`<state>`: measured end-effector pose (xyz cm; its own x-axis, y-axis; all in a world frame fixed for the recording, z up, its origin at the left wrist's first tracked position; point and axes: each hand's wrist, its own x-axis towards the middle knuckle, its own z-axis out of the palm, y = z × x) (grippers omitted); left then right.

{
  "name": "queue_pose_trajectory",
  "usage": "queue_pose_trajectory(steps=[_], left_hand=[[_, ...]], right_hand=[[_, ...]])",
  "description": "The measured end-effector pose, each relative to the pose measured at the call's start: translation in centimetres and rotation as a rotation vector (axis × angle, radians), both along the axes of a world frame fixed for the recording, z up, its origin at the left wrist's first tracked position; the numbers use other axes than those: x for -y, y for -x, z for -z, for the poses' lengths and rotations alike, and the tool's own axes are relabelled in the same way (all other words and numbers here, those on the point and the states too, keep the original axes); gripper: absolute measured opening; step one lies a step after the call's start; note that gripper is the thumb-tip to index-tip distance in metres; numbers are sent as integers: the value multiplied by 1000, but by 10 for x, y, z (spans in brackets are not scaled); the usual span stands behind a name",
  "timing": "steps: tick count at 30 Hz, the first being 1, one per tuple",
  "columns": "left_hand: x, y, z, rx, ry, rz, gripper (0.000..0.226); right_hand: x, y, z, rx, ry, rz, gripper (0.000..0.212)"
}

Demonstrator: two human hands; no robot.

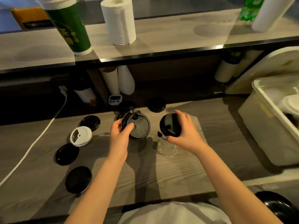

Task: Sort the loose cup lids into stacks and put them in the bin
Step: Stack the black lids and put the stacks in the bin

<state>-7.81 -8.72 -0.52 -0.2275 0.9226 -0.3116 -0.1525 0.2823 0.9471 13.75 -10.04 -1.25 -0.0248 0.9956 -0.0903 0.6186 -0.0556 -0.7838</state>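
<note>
My left hand (120, 135) grips a stack of black lids (137, 126) tilted on its side above the wooden counter. My right hand (184, 131) holds a single black lid (169, 125), held apart to the right of the stack, its small plug tab hanging down. Loose black lids lie on the counter at the left (90, 122), (67, 154), (78, 179) and at the back (157, 105), (127, 105). A white lid (80, 136) sits among those on the left. A clear lid (166, 148) lies under my right wrist. The white bin (265, 131) stands at the right.
A white cable (37, 139) runs across the counter's left side. A small timer (114, 99) and sleeves of cups stand under the upper shelf. On the shelf are a green cup stack (71, 29) and a paper towel roll (119, 21). A black stool (275, 206) is at bottom right.
</note>
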Motion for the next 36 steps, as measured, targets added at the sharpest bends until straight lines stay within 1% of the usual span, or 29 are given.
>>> queue_pose_trajectory(steps=[6, 13, 17, 20, 23, 25, 26, 28, 30, 33, 36], left_hand=[[-6, -82, -19, 9, -48, 150, 39], [-4, -197, -42, 64, -64, 297, 26], [-7, -258, -50, 60, -46, 349, 24], [-9, -297, -53, 44, -41, 371, 27], [-10, -327, -57, 54, -57, 376, 24], [-11, -341, -57, 56, -57, 368, 28], [-11, -346, -57, 60, -56, 365, 29], [-10, -356, -54, 64, -49, 348, 29], [-9, -362, -52, 69, -38, 325, 31], [-8, -367, -50, 67, -31, 275, 36], [-5, -372, -51, 66, -46, 245, 37]], right_hand=[[24, -75, -33, -20, -119, 208, 90], [51, -178, -66, -43, -172, 398, 75], [61, -236, -78, -77, -179, 487, 69], [67, -278, -80, -88, -179, 533, 68], [67, -318, -74, -28, -104, 554, 66], [64, -341, -66, 93, -38, 527, 67], [61, -350, -62, 149, -35, 487, 69], [57, -365, -54, 217, -25, 361, 72], [53, -372, -48, 337, 14, 222, 75], [42, -375, -39, 514, -17, 47, 75], [30, -378, -31, 617, -41, -85, 72]])
